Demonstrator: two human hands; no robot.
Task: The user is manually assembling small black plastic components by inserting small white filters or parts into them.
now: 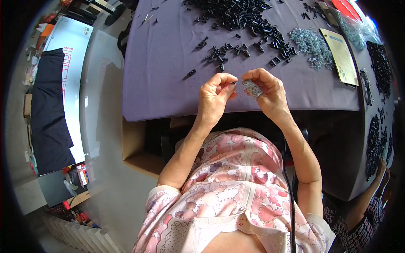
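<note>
Left hand point(213, 96): grip pinched on small dark piece point(233, 83). Right hand point(273, 93): curled, speckled wrap point(252, 88) at thumb; grip, cannot tell. Black parts point(240, 17) beyond, on desk point(160, 63).

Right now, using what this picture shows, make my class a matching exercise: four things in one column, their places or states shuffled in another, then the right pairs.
Things:
1. left hand
2. heap of clear pieces
3. eyeglasses
4. black cloth

Places or states:
A. just right of the yellowish booklet
B. draped on a white panel
C. pinching a small dark piece
D. just left of the booklet

Pairs: 1-C, 2-D, 3-A, 4-B
</note>
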